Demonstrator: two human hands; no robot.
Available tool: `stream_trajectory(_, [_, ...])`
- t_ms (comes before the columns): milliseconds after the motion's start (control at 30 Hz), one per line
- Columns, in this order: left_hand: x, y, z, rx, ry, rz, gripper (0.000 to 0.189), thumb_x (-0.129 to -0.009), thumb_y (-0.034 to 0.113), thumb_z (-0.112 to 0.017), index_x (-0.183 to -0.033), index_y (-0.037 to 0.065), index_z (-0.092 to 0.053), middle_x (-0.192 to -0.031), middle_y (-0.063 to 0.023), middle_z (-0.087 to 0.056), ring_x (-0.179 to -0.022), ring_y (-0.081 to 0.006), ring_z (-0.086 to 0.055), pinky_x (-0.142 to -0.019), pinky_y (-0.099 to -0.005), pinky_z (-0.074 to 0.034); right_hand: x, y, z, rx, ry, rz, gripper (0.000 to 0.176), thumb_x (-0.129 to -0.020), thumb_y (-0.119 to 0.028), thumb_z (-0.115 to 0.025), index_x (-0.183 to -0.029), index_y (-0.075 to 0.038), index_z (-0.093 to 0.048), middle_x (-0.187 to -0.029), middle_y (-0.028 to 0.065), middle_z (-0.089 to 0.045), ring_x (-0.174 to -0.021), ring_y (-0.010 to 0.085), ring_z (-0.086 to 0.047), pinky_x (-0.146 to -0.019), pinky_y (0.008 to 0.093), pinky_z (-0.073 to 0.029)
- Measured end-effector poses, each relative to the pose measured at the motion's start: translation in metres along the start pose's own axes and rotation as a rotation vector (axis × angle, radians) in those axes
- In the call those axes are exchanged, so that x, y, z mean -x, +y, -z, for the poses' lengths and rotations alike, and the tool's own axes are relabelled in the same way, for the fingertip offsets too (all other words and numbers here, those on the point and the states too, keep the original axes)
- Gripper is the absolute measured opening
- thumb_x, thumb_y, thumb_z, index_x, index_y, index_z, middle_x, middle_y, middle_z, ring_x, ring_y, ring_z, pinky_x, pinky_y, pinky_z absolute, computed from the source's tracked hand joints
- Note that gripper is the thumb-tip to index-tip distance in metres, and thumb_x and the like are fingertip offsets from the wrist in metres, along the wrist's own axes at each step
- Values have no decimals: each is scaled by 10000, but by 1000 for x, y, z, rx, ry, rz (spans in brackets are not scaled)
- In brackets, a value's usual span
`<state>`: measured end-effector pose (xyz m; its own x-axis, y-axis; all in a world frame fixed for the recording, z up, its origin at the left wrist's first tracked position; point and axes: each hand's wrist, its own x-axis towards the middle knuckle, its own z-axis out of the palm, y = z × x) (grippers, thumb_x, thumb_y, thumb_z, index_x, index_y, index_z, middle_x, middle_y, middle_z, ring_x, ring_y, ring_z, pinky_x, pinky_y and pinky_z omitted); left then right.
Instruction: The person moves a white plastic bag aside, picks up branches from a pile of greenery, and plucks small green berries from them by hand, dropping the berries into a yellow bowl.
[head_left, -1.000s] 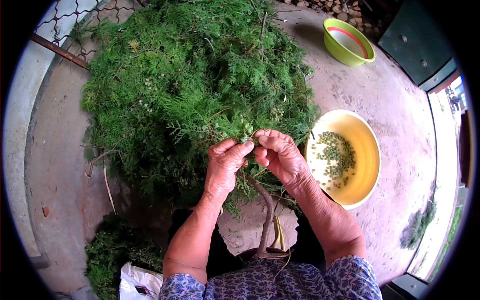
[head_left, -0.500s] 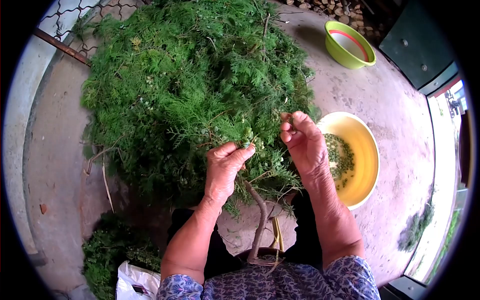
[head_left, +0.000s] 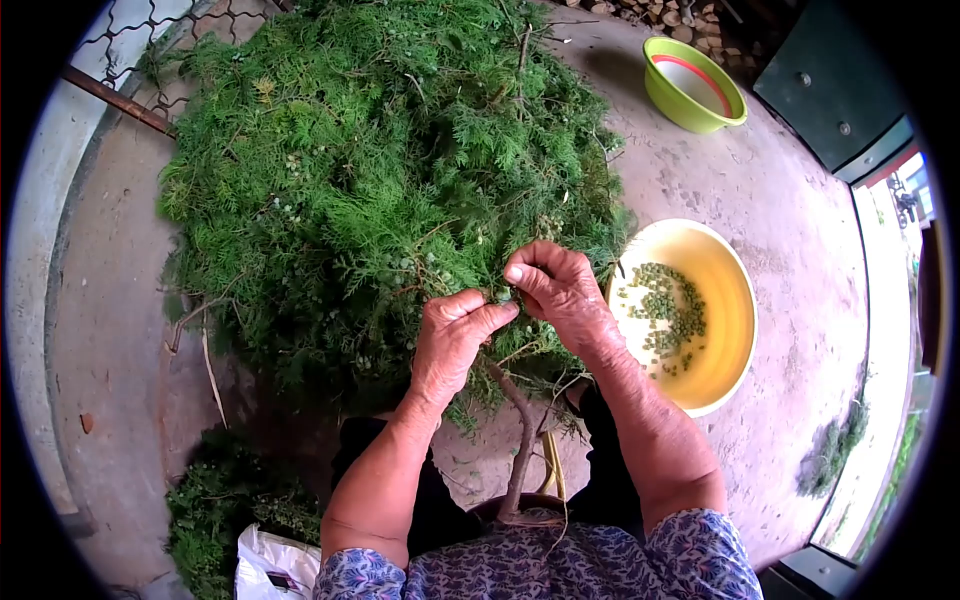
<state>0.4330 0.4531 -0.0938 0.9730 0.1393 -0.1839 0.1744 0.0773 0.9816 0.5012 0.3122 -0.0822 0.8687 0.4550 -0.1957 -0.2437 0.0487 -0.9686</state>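
Note:
My left hand (head_left: 455, 340) pinches an evergreen sprig between thumb and forefinger at the near side of a big heap of cut evergreen branches (head_left: 350, 160). Close beside it, thumb against forefinger, is my right hand (head_left: 565, 297), closed over the same sprig; whatever lies in this pinch is too small or hidden to make out. To the right of my right hand, a yellow basin (head_left: 738, 340) holds many small green cones (head_left: 672, 312). A bare bent branch stem (head_left: 522, 440) runs from the heap toward my lap.
A lime-green basin (head_left: 690, 122) with a red-and-white one inside stands at the upper right, near stacked firewood (head_left: 695, 22). More greenery (head_left: 225, 500) and a white bag (head_left: 270, 565) lie at lower left. A metal lattice gate (head_left: 120, 100) borders the upper left.
My right hand has moved left, from beside the yellow basin to the sprig at my left hand's fingertips. My left hand has stayed nearly in place.

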Motion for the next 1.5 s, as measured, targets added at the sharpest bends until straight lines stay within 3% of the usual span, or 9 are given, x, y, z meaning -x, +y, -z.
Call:
stream_trajectory(200, [1,8,-4,102,52,18,57,-764,86,-666,-717,54,-663,-581,64,-513,-531,-18,-392,-467,-202,-311,-7,-6,10,-530,81,-88,166,-843,-232,-615,-805,-75,-575,-628,-5,-534,-490,57,-453,-406,188,-353])
stream_trajectory(300, [0,4,0,84,74,31,133,-768,80,-663,-649,39,-619,-566,69,-494,-529,-19,-385,-463,-206,-300,5,-15,6,-309,-19,-20,60,-850,-122,-600,-881,-71,-602,-723,4,-603,-538,56,-518,-435,168,-400])
stream_trajectory(467, [-3,-4,-2,-32,83,-52,280,-768,72,-665,-550,39,-492,-527,85,-399,-528,-21,-318,-449,-223,-255,7,-3,-3,420,-76,330,241,-771,-46,-663,-1005,-4,-621,-825,57,-573,-768,121,-548,-629,233,-495])
stream_trajectory(700, [-3,-8,1,21,42,-84,96,-766,54,-654,-676,30,-629,-582,53,-500,-538,-21,-382,-468,-203,-292,8,4,-10,199,-24,91,145,-810,-81,-636,-916,16,-621,-751,49,-576,-560,93,-525,-500,229,-460])
stream_trajectory(867, [-3,0,-1,125,58,-73,89,-796,104,-650,-841,31,-677,-568,76,-469,-528,-10,-372,-463,-197,-291,6,4,-8,-444,-14,-147,148,-844,-163,-606,-854,-16,-613,-588,24,-565,-479,92,-505,-443,214,-422])
stream_trajectory(1067, [-1,8,0,229,57,47,145,-793,170,-668,-868,47,-683,-567,78,-471,-481,-17,-343,-441,-185,-285,0,-8,14,-717,110,-52,119,-869,-154,-567,-877,-36,-580,-777,68,-617,-571,114,-552,-444,221,-426])
stream_trajectory(1267, [-1,9,0,174,95,51,159,-803,197,-664,-876,57,-687,-560,84,-460,-486,-13,-349,-437,-189,-291,5,-9,9,-363,88,-52,158,-818,-211,-647,-811,-57,-609,-541,-14,-523,-422,52,-422,-370,200,-296])
stream_trajectory(1467, [-1,7,-2,-64,76,-65,157,-810,151,-653,-876,10,-674,-597,68,-496,-537,-11,-386,-463,-199,-311,8,-13,1,196,83,105,209,-804,-185,-659,-887,6,-641,-616,14,-544,-472,61,-462,-408,223,-372])
stream_trajectory(1500, [-1,9,-3,-61,69,-64,146,-813,125,-644,-874,-6,-667,-604,65,-500,-548,-13,-387,-474,-197,-313,9,-16,1,198,35,-35,209,-804,-171,-657,-886,21,-647,-704,37,-561,-513,74,-491,-448,231,-405])
